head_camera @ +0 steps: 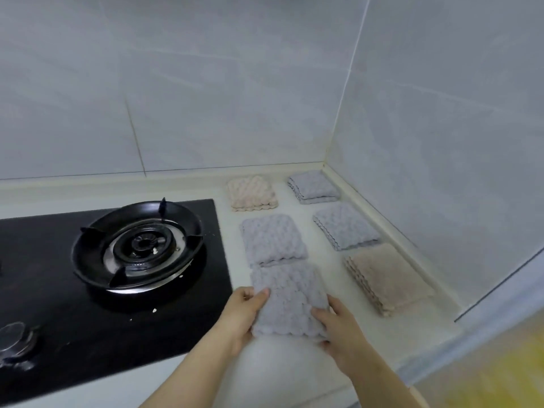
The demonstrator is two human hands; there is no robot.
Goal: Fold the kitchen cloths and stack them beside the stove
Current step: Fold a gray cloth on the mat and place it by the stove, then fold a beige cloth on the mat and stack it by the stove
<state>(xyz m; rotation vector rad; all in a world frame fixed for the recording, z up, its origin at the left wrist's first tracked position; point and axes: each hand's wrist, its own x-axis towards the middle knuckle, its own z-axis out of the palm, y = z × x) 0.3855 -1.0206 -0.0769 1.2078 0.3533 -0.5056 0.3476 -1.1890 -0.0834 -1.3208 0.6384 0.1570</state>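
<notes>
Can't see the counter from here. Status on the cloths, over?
Left hand, right hand: both grip folded grey cloth, beside stove. Five other folded cloths lie apart on counter, unstacked. Nothing in the way.

left hand (pixel 242 316): bare | right hand (pixel 343 334): bare | forearms: bare to frame edge

Setting: a home kitchen, shown by a black glass gas stove (pixel 59 295) with a ringed burner (pixel 143 242) and a knob (pixel 13 338) set into a pale countertop (pixel 332 260), backed in a corner by large grey wall tiles (pixel 206 83).
</notes>
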